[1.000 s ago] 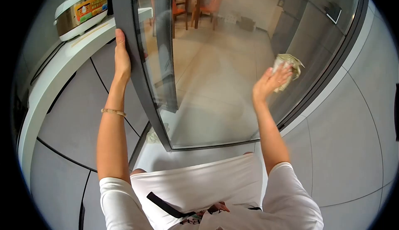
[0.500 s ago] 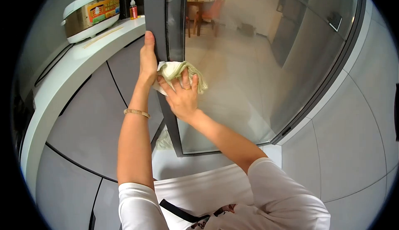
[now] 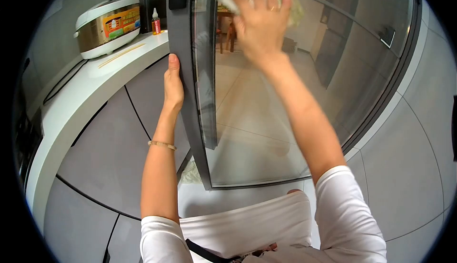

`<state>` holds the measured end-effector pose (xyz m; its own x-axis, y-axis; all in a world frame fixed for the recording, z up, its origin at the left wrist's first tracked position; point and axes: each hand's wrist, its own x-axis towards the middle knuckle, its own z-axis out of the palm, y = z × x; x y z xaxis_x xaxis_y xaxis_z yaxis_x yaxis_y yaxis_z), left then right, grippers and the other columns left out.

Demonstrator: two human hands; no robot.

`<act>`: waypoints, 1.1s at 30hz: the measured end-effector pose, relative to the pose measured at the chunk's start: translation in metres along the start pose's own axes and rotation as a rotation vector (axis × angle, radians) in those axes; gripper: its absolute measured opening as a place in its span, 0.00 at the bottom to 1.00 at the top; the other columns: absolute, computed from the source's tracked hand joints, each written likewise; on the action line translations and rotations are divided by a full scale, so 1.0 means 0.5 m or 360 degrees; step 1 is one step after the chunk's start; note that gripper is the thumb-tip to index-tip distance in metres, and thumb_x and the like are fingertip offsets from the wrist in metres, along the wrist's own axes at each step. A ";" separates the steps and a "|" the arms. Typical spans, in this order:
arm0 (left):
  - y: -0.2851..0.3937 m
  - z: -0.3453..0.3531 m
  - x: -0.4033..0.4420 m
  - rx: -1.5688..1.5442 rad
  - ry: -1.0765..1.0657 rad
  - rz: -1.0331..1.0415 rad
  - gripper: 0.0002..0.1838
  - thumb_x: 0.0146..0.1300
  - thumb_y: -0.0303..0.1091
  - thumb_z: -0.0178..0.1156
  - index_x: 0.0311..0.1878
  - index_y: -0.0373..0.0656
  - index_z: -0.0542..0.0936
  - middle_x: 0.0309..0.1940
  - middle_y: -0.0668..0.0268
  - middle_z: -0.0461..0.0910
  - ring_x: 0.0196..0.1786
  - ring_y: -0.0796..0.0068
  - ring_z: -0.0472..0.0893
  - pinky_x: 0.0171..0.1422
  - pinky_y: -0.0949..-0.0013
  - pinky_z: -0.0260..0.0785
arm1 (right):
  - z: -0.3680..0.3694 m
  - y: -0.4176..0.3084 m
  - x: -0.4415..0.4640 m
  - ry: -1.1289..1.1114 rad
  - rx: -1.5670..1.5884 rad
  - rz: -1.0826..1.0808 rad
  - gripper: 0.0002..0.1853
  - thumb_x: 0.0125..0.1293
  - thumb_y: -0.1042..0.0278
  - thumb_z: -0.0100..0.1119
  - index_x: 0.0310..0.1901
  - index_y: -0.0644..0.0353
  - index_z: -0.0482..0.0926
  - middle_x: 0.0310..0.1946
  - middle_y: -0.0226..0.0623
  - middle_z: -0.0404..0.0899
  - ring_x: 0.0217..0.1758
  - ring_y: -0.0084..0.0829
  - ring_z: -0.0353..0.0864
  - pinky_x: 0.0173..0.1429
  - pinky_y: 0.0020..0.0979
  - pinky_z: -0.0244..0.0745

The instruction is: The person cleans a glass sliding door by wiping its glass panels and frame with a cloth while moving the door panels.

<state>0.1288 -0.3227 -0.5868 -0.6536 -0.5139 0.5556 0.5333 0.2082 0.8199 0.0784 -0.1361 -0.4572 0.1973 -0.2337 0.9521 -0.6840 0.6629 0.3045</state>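
Note:
A grey-framed glass door (image 3: 266, 134) stands in front of me. My left hand (image 3: 173, 84) grips the door's edge frame (image 3: 189, 80), thumb pointing up along it; its other fingers are mostly hidden behind the edge. High on the pane, my right hand (image 3: 262, 27) holds a pale green and white cloth (image 3: 296, 11) against the glass, with its fingers spread over the fabric. The cloth and fingertips are slightly blurred, and the top of the cloth nears the view's upper edge. Faint smears show on the lower glass.
On the curved white counter (image 3: 62, 115) at left stand a rice cooker (image 3: 107, 27) and a small bottle (image 3: 155, 23), with chopsticks (image 3: 121, 56) lying nearby. Grey cabinets (image 3: 109, 144) sit below. A pale plastic bag (image 3: 190, 173) lies by the door's foot. Tiled wall (image 3: 395, 168) runs along the right.
My right hand has moved the cloth up and right, from beside the door's edge to high on the pane. My left hand stays on the frame. The view has shifted slightly.

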 end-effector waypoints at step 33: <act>0.059 0.031 -0.040 0.0026 0.0330 -0.0095 0.33 0.59 0.70 0.35 0.37 0.44 0.66 0.16 0.63 0.69 0.18 0.70 0.72 0.24 0.68 0.68 | -0.307 0.648 -0.612 0.0143 -0.0227 0.1196 0.29 0.67 0.55 0.41 0.66 0.56 0.53 0.71 0.37 0.39 0.73 0.48 0.28 0.68 0.54 0.23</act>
<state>0.1493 -0.2936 -0.5715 -0.5585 -0.6853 0.4673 0.4872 0.1849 0.8535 -0.0956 0.2594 -0.6453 -0.2240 0.3702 0.9015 -0.5610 0.7074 -0.4299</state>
